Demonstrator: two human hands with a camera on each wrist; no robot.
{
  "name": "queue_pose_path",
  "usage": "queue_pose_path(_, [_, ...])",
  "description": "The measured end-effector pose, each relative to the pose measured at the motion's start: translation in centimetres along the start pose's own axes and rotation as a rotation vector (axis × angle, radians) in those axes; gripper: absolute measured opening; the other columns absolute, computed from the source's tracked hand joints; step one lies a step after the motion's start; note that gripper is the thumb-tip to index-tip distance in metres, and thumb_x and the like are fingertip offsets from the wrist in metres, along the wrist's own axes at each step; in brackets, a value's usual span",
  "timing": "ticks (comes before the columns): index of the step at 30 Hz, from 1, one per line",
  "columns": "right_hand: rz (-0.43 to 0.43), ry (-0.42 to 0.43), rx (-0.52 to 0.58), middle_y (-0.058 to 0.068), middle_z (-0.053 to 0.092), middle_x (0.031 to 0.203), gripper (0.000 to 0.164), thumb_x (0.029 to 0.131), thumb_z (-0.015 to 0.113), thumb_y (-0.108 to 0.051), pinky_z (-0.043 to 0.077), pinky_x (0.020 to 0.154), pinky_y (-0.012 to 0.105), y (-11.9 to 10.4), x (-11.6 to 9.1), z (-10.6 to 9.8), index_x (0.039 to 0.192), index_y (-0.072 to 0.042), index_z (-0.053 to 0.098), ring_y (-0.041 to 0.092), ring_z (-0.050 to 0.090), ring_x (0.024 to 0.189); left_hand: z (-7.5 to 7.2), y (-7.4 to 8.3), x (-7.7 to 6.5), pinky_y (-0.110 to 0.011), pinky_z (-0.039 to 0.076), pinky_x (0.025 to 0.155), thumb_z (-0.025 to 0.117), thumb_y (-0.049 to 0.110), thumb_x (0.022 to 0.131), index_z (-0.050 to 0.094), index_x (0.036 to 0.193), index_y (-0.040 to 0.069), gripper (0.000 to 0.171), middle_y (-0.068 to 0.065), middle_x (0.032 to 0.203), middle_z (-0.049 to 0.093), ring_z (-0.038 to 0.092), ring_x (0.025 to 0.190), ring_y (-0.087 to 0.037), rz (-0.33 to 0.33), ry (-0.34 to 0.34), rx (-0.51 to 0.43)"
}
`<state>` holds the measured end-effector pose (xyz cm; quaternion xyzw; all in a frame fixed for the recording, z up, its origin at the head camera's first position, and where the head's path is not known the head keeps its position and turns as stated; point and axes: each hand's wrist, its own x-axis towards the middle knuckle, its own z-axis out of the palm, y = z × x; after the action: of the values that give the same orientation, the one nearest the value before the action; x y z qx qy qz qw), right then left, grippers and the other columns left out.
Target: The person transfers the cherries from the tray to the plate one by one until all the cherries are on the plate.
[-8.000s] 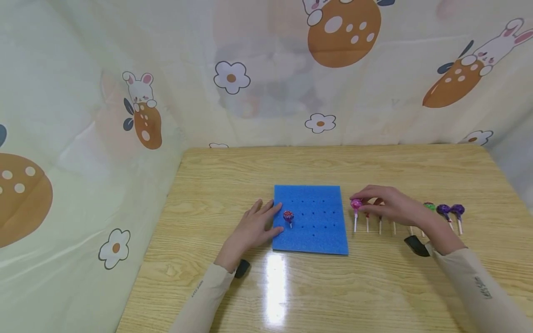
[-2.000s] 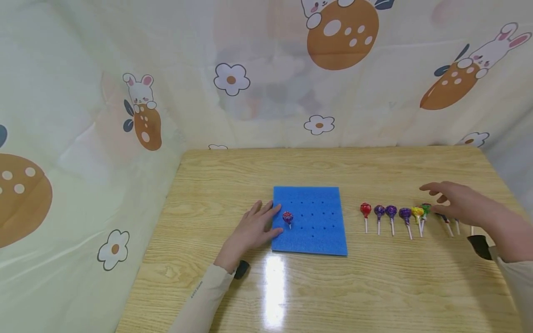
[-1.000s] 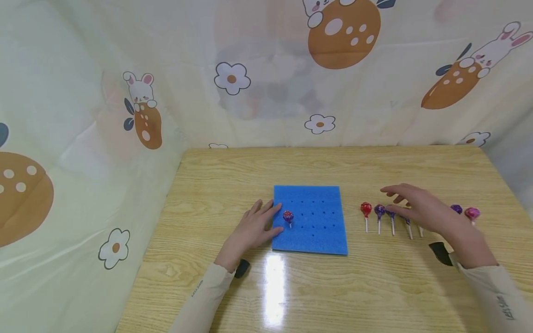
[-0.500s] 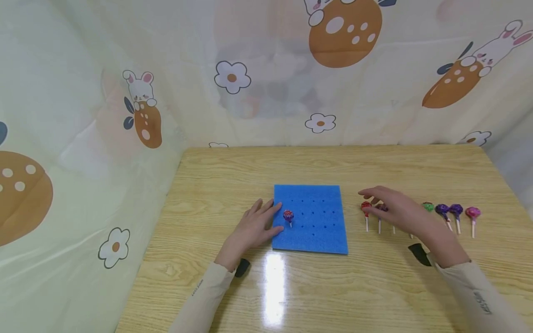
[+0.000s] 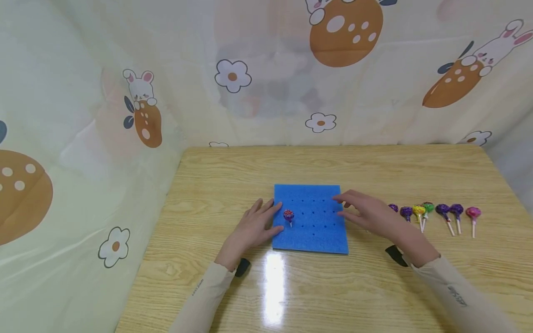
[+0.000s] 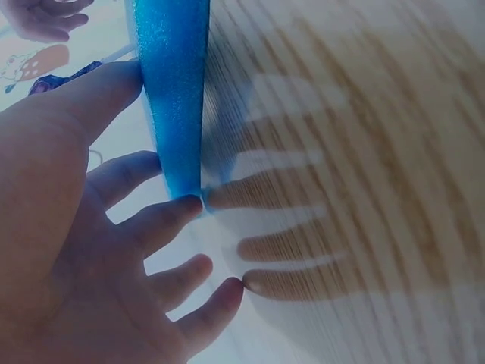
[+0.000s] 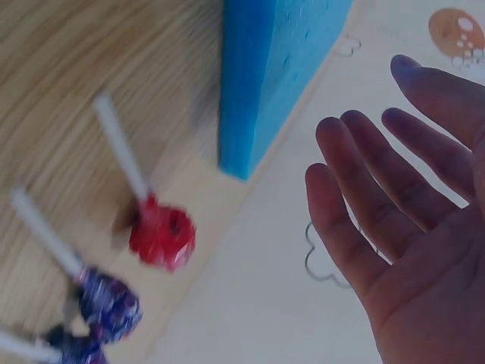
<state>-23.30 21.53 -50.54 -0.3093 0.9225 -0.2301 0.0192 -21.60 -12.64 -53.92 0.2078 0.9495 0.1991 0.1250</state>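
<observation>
A blue foam board [image 5: 308,243] with rows of small holes lies on the table. One red and purple lollipop [image 5: 288,215] stands upright in its left part. My left hand [image 5: 251,229] rests at the board's left edge, fingers spread; in the left wrist view the thumb and fingertips touch the foam's side [image 6: 173,91]. My right hand [image 5: 368,212] hovers at the board's right edge, fingers loosely extended. Nothing is in it in the right wrist view, where a red lollipop [image 7: 163,235] and a purple lollipop [image 7: 110,303] lie below the palm [image 7: 432,296].
Right of the board runs a row of lollipops: purple ones, a yellow lollipop [image 5: 418,210], a green lollipop [image 5: 427,206] and a pink lollipop [image 5: 473,212] at the far end. My right hand hides the row's left end. A patterned curtain [image 5: 266,106] stands behind the wooden table [image 5: 233,171].
Eight seconds ago my right hand pinched the pink lollipop at the row's left; now that lollipop lies at the right end. The emptied hand has swept left to the board. My left hand stayed put.
</observation>
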Motion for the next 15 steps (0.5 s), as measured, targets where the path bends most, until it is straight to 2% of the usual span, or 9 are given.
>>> queue_pose_path(9, [-0.111,0.007,0.002,0.01,0.069,0.121,0.041,0.095,0.071,-0.02,0.059,0.087,0.045,-2.0,1.7,1.4,0.133,-0.006,0.063,0.025,0.069,0.106,0.2,-0.2,0.1,-0.06,0.02,0.123,0.054,0.053,0.1,0.026,0.161,0.029,0.071,-0.003,0.169,0.02,0.009,0.157,-0.035,-0.018,-0.014,0.008])
queue_pose_path(15, [-0.188,0.025,-0.029,0.008,0.069,0.122,0.042,0.095,0.071,-0.022,0.059,0.089,0.044,-3.3,2.7,2.6,0.134,-0.009,0.063,0.025,0.068,0.111,0.2,-0.1,0.2,-0.061,0.022,0.122,0.053,0.054,0.1,0.027,0.16,0.028,0.07,-0.005,0.168,0.021,0.011,0.157,-0.036,-0.015,-0.01,0.019])
